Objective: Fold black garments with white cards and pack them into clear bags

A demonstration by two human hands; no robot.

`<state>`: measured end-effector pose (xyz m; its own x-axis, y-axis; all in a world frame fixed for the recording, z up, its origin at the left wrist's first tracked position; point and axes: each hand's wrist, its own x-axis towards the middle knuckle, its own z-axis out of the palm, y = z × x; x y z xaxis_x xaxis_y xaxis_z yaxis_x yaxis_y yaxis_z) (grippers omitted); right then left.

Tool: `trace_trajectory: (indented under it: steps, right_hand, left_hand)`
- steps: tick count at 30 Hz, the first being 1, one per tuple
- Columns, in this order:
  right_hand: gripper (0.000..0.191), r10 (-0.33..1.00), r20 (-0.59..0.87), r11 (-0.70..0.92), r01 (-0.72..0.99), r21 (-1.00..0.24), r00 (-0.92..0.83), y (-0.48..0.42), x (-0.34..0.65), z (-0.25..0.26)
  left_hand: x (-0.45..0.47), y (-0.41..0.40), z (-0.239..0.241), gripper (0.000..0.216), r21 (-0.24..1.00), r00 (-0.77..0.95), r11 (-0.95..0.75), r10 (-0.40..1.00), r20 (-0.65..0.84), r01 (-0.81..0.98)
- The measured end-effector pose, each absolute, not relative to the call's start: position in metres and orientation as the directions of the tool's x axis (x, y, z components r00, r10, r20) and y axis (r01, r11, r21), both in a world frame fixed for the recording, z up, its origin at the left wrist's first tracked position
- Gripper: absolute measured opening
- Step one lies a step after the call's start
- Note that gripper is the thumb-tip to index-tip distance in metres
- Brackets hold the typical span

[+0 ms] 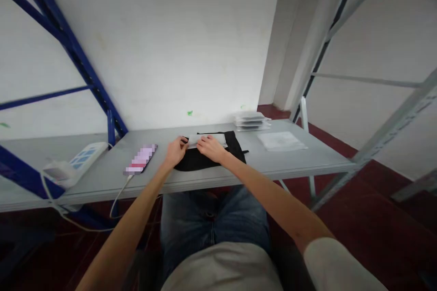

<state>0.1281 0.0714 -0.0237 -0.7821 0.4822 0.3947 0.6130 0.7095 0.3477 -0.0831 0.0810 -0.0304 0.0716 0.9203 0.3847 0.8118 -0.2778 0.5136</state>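
Note:
A piece of black cloth lies flat on the table in front of me, with a short dark tab sticking out at its right side. Across its upper part rests a pale, flat rectangular piece; its kind I cannot make out. My left hand is closed in a pinch at the left end, on the cloth's edge beside the pale piece. Over the middle of that piece, my right hand has its fingers bent and pressed onto it. The fingers partly cover both things.
On the grey table, a phone with a cable lies left of my hands. Farther left is a white power strip. At the back right are a stack of flat clear packets and a single white packet. Blue and grey posts flank the table.

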Motion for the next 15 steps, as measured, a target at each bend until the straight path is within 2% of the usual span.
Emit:
trace_trajectory:
  steps: [3, 7, 15]
  right_hand:
    - [0.023, 0.511, 0.375, 0.697, 0.628, 0.346, -0.774, 0.069, 0.168, -0.025]
    - [0.028, 0.631, 0.383, 0.605, 0.737, 0.301, -0.674, 0.066, 0.208, -0.031]
    - [0.027, 0.709, 0.397, 0.527, 0.812, 0.250, -0.583, 0.066, 0.207, -0.040]
  left_hand:
    - [-0.080, 0.087, -0.034, 0.020, 0.471, 0.101, -0.297, 0.912, 0.397, 0.831]
    - [-0.071, 0.096, -0.041, 0.015, 0.436, 0.109, -0.305, 0.902, 0.418, 0.847]
    - [-0.074, 0.100, -0.048, 0.016, 0.389, 0.093, -0.285, 0.891, 0.444, 0.876]
